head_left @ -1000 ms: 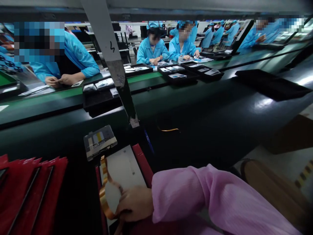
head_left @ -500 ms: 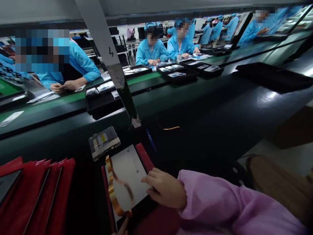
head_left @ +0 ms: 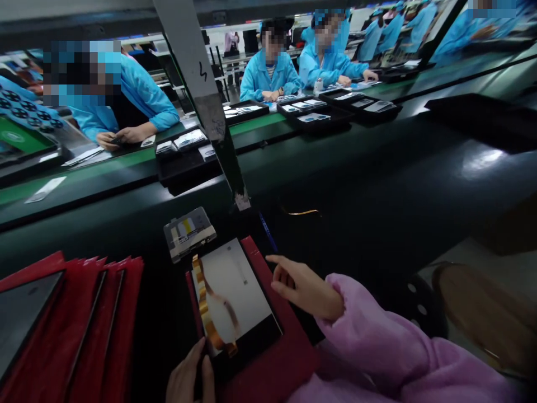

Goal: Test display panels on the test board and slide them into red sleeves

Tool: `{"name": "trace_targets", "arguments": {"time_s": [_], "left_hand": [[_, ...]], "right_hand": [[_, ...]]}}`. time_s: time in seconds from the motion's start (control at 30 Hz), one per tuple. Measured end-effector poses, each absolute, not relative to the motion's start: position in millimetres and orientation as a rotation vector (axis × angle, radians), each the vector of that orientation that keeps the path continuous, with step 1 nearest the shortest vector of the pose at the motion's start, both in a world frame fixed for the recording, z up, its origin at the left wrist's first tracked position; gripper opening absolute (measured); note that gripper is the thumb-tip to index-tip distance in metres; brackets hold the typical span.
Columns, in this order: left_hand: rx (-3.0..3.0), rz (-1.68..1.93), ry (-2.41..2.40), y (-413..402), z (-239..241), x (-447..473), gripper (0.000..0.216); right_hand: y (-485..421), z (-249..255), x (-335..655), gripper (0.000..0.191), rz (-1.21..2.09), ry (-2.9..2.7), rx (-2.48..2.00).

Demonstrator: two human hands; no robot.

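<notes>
A flat screen panel (head_left: 251, 294) with a white, reflective back and a black lower strip lies on a red plastic bag (head_left: 289, 352). Along its left edge runs a wavy, copper-coloured flex cable (head_left: 205, 308). My left hand (head_left: 191, 372) is at the panel's lower left corner, fingers apart, touching the edge near the cable's end. My right hand (head_left: 308, 285) hovers over the bag just right of the panel; its index finger points out, the others are loosely bent, and nothing is in it.
Red bags with dark panels (head_left: 84, 313) are stacked at left. A clear plastic case (head_left: 189, 232), a blue pen (head_left: 267, 230) and a thin golden strip (head_left: 304, 212) lie beyond the panel. A metal post (head_left: 210, 112) rises ahead. Co-workers in blue sit across, behind black trays (head_left: 188, 168).
My right hand has lifted off the panel and moved right and away from me. My left hand has come further into view at the lower left corner. The camera view has shifted slightly.
</notes>
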State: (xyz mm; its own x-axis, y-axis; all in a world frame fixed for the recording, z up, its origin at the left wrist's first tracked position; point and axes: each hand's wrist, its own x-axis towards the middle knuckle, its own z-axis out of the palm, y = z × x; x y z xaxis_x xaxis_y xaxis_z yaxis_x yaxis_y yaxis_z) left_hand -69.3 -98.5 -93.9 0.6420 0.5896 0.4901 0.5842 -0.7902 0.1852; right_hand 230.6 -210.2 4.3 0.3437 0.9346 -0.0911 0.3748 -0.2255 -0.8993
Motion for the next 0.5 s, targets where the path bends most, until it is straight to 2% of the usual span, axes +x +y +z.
{"name": "trace_targets", "arguments": {"time_s": [0.13, 0.27, 0.5], "left_hand": [[2.957, 0.897, 0.926, -106, -75, -60, 0.029], [2.876, 0.856, 1.097, -118, -59, -51, 0.032], [2.766, 0.790, 1.126, -121, -44, -46, 0.034]], "right_hand": [[-223, -14, 197, 0.052, 0.823, -1.230, -1.875], [-228, -21, 180, 0.051, 0.760, -1.265, -1.920], [-231, -32, 171, 0.055, 0.730, -1.172, -1.861]]}}
